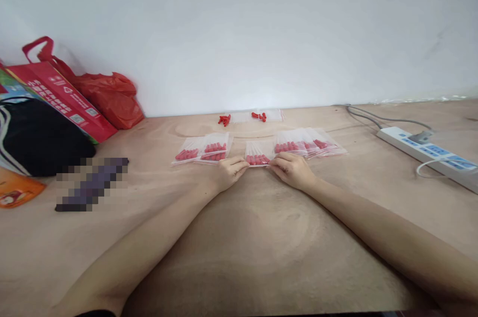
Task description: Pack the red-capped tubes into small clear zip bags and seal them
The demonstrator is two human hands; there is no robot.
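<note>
A clear plastic zip bag (257,148) with several red-ended thin sticks inside lies flat on the wooden table. My left hand (230,171) pinches its near left corner, and my right hand (293,169) pinches the near right corner. The fingers of both hands are closed at the bag's near edge. Left of it lie filled bags (213,148) with the same red pieces. More filled bags (298,144) overlap in a row beside my right hand. What exactly the red pieces are is too small to tell.
By the wall lie loose red pieces (224,120) and a clear bag (275,115). A red shopping bag (61,93), a black bag (45,138) and a blurred dark flat object (95,185) are at left. A white power strip (429,153) with cables lies at right.
</note>
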